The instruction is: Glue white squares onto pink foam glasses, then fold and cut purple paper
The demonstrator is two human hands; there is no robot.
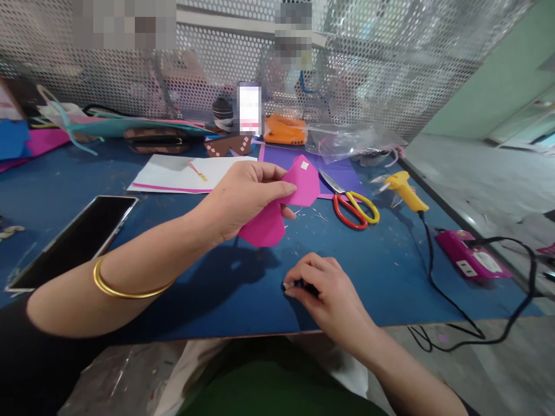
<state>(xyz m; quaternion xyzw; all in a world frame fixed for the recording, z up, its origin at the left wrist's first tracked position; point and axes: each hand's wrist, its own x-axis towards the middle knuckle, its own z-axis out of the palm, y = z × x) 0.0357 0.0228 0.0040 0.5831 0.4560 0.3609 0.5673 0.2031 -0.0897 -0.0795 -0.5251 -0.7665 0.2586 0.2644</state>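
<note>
My left hand (pixel 249 193) pinches a bright pink paper cutout (pixel 307 189) between thumb and fingers, above the blue table. The cutout has two rounded, angular lobes, and its middle is covered by my fingers. One small white square (pixel 304 166) sits near the top of its far lobe. Close to the table's front edge, my right hand (pixel 327 289) is closed in a pinch. A tiny pale bit and something dark show at its fingertips, too small to name. Scissors (pixel 350 209) with one red and one yellow handle lie to the right of the cutout.
A yellow glue gun (pixel 406 192) stands at the right, near a magenta power strip (pixel 472 254) with black cords. Behind are white paper (pixel 173 170), a purple sheet (pixel 277 159), a brown glasses-shaped cutout (pixel 228 145) and a lit phone (pixel 250 110). A dark phone (pixel 78 240) lies left.
</note>
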